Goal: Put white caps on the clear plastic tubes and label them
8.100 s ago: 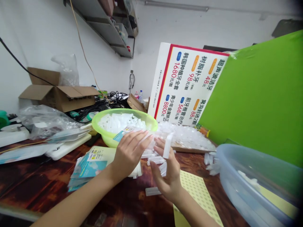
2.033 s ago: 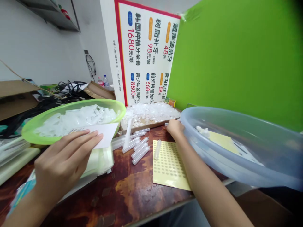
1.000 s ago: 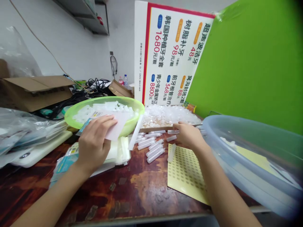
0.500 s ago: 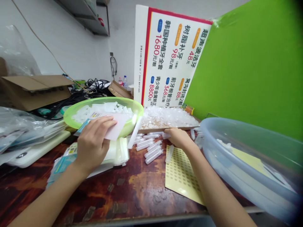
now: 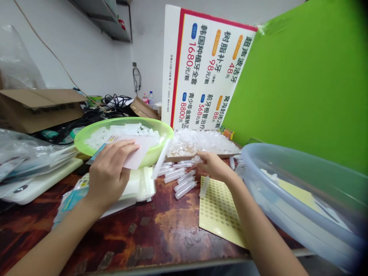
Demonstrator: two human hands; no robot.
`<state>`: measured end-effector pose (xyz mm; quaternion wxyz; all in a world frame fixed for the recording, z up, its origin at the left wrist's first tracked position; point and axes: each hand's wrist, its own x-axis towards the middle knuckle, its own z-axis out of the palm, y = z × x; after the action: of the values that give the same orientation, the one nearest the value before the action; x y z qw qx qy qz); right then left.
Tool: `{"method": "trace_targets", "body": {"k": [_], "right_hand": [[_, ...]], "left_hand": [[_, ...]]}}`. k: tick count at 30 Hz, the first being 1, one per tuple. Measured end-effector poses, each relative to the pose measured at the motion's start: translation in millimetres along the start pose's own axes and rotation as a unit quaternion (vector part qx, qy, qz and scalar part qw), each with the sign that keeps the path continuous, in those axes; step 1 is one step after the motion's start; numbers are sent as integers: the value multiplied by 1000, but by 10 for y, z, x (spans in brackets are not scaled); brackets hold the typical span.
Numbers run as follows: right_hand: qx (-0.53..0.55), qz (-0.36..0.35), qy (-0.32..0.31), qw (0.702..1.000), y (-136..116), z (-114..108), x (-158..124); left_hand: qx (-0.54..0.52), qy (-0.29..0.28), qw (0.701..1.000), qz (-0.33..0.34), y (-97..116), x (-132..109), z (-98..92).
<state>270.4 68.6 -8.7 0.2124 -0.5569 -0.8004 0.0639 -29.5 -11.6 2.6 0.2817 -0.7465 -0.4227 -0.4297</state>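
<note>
My left hand [image 5: 110, 172] is closed on a printed packet [image 5: 139, 151], its pale face turned up, in front of the green bowl [image 5: 82, 143] of white plastic pieces. A clear strip [image 5: 161, 159] slants down from the bowl's right rim. My right hand [image 5: 211, 165] pinches a small clear tube [image 5: 196, 159] at the right end of several clear tubes [image 5: 184, 184] lying on the table. Just below that hand is a yellow dotted sheet [image 5: 221, 211] with one clear tube [image 5: 204, 186] on it.
A shallow cardboard tray [image 5: 186, 157] of clear pieces lies behind the tubes. At the right stands a large bluish tub [image 5: 270, 207]. Packets [image 5: 69, 199] and a pale stack [image 5: 140, 184] lie under my left hand. A white device [image 5: 43, 184] sits at the left.
My right hand has shifted slightly, and the small tube at its fingertips now stands more end-on. My left hand keeps the packet. The whole view has moved slightly.
</note>
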Motion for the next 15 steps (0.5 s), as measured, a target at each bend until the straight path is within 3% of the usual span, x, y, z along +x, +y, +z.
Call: {"method": "trace_targets", "body": {"k": [8,11,15], "right_hand": [[21,-8,-37,999,-1,48,22],[6,45,0,999,38,22,28],[-55,182,92,977,251,-32,61]], "left_hand": [[11,-1,1000,12,-19,-4,9],[12,0,1000,13,-17,-3,3],[13,-3,1000,16,-15,-2,-1]]}}
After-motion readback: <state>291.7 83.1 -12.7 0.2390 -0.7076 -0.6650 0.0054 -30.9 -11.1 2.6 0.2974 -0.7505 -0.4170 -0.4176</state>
